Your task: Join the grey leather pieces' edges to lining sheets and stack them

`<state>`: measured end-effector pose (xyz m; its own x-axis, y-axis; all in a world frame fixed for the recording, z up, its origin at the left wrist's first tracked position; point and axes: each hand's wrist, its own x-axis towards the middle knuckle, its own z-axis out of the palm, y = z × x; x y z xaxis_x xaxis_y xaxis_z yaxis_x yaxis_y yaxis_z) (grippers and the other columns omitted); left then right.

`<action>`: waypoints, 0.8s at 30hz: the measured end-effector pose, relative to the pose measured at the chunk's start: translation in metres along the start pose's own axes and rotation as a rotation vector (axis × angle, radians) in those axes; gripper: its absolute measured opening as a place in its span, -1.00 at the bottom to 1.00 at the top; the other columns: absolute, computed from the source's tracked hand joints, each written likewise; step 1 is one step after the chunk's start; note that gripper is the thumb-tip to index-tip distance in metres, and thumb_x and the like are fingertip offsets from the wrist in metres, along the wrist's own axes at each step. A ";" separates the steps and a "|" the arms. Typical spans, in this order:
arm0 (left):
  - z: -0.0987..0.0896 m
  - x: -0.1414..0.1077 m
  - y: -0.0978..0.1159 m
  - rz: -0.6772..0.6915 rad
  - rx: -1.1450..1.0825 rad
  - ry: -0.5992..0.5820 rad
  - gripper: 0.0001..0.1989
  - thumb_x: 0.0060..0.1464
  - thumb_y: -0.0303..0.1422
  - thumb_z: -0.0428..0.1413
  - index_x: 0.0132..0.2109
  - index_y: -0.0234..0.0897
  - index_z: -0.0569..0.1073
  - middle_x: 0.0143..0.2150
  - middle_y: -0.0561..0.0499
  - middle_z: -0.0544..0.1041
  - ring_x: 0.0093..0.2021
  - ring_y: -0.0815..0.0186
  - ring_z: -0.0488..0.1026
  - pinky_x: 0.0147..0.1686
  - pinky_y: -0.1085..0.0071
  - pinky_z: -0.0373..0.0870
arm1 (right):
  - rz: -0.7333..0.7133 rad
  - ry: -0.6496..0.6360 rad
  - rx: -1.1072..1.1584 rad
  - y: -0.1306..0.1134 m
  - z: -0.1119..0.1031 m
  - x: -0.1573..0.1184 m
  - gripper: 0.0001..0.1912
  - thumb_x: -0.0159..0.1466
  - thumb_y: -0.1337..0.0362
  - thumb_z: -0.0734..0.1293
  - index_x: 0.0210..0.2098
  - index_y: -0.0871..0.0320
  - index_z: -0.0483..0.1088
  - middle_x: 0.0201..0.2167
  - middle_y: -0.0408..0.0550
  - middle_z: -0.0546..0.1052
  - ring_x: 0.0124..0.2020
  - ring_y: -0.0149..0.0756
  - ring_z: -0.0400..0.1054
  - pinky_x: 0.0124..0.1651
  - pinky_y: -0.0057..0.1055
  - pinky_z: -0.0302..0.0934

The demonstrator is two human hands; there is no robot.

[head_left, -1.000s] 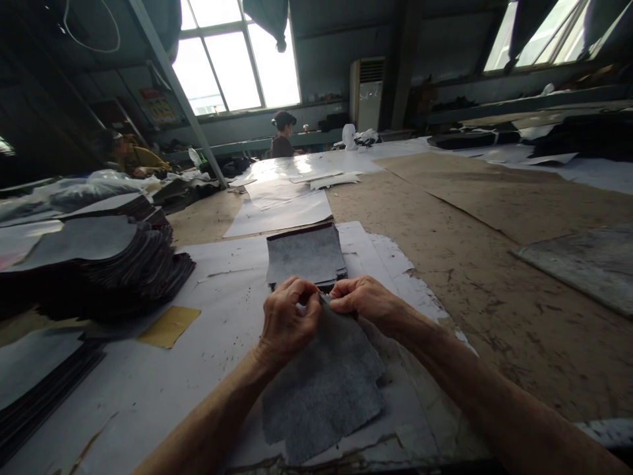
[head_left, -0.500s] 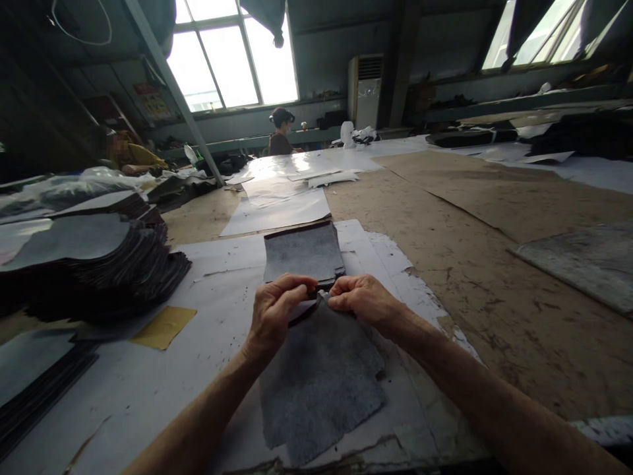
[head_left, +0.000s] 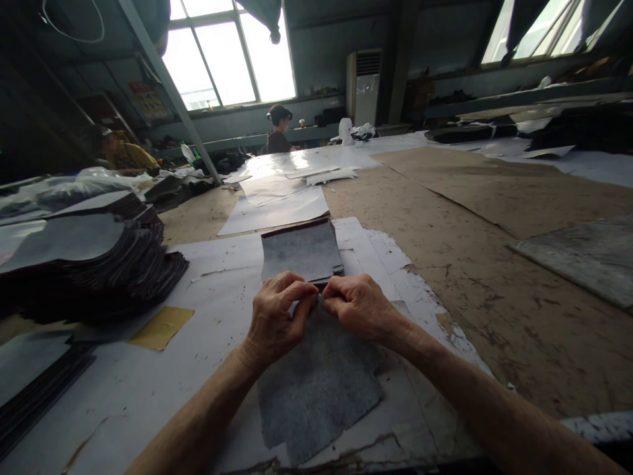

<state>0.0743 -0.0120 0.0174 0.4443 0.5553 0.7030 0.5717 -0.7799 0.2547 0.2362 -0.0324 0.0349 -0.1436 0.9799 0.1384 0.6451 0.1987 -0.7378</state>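
Observation:
A grey, fabric-like cut piece [head_left: 319, 389] with notched corners lies on white paper in front of me. My left hand [head_left: 281, 310] pinches its far edge with thumb and forefinger. Close beside it, my right hand [head_left: 359, 307] pinches the same edge, the fingertips of both hands nearly touching. Just beyond them sits a small stack of similar grey pieces [head_left: 301, 251] with a dark strip along its far edge. The pinched part of the edge is mostly hidden by my fingers.
Tall stacks of dark cut pieces [head_left: 89, 270] stand at left, with a lower stack [head_left: 39, 369] nearer me. A yellow card [head_left: 162, 328] lies on the white paper [head_left: 212, 284]. A grey sheet [head_left: 588, 260] is at right. Another person [head_left: 279, 132] is across the table.
Both hands stay at the piece's far edge. My left thumb has moved down and right, and my right fingers have shifted slightly left. The raised bit of edge between them is now covered.

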 end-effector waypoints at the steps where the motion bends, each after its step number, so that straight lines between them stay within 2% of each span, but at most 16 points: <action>1: -0.001 0.000 0.000 0.038 0.043 0.014 -0.89 0.07 -0.45 0.05 -0.34 -0.26 0.47 -0.41 -0.01 0.46 -0.39 0.33 0.40 -0.37 0.39 0.31 | -0.012 0.004 -0.023 0.000 0.000 0.000 -0.88 0.07 0.41 0.26 -0.52 0.18 0.44 -0.59 -0.14 0.43 -0.54 -0.42 0.22 -0.45 -0.48 0.01; 6: -0.002 -0.001 0.003 0.194 0.221 0.038 -0.90 0.02 -0.49 0.05 -0.40 -0.27 0.44 -0.46 -0.01 0.45 -0.43 0.30 0.38 -0.38 0.33 0.24 | -0.034 -0.006 -0.150 0.000 0.002 -0.001 -0.85 0.10 0.40 0.23 -0.46 0.16 0.45 -0.54 -0.09 0.48 -0.49 -0.36 0.29 -0.41 -0.45 0.02; 11: -0.001 -0.001 0.008 0.184 0.304 0.040 -0.86 -0.03 -0.49 0.00 -0.50 -0.26 0.38 -0.53 -0.01 0.39 -0.47 0.27 0.32 -0.43 0.31 0.19 | -0.108 -0.009 -0.233 0.000 0.006 -0.005 -0.84 0.14 0.40 0.20 -0.44 0.16 0.42 -0.44 -0.05 0.51 -0.42 -0.32 0.32 -0.37 -0.44 0.03; 15: 0.003 -0.003 0.010 0.083 0.255 0.087 -0.88 -0.07 -0.50 0.00 -0.51 -0.26 0.34 -0.52 0.00 0.36 -0.46 0.29 0.30 -0.42 0.34 0.20 | -0.176 0.004 -0.259 0.000 0.008 -0.005 -0.85 0.13 0.43 0.20 -0.46 0.16 0.39 -0.46 -0.07 0.50 -0.44 -0.34 0.30 -0.39 -0.45 0.00; 19: 0.006 -0.002 0.012 -0.124 0.070 0.045 -0.88 -0.09 -0.51 0.00 -0.51 -0.26 0.35 -0.52 0.02 0.35 -0.47 0.33 0.31 -0.45 0.39 0.24 | -0.163 0.003 -0.229 0.000 0.007 -0.004 -0.86 0.07 0.47 0.21 -0.52 0.16 0.35 -0.53 -0.12 0.44 -0.49 -0.39 0.21 -0.43 -0.45 -0.05; 21: 0.005 0.001 0.013 -0.242 -0.050 0.001 -0.88 -0.09 -0.50 0.00 -0.52 -0.27 0.37 -0.53 0.04 0.34 -0.50 0.36 0.30 -0.47 0.42 0.25 | -0.087 -0.008 -0.131 0.000 0.006 -0.003 -0.87 0.05 0.46 0.22 -0.57 0.16 0.33 -0.60 -0.16 0.38 -0.53 -0.42 0.16 -0.45 -0.46 -0.07; 24: 0.001 0.005 0.013 -0.395 -0.269 -0.046 -0.86 -0.07 -0.46 0.01 -0.52 -0.28 0.41 -0.52 0.05 0.37 -0.49 0.37 0.32 -0.45 0.43 0.27 | 0.129 -0.051 0.155 0.000 0.003 -0.001 -0.91 0.01 0.40 0.27 -0.61 0.17 0.31 -0.68 -0.23 0.25 -0.60 -0.47 0.06 -0.52 -0.49 -0.08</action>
<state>0.0850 -0.0191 0.0234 0.2624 0.8317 0.4893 0.5070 -0.5503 0.6634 0.2343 -0.0332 0.0327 -0.1076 0.9942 0.0059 0.5378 0.0632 -0.8407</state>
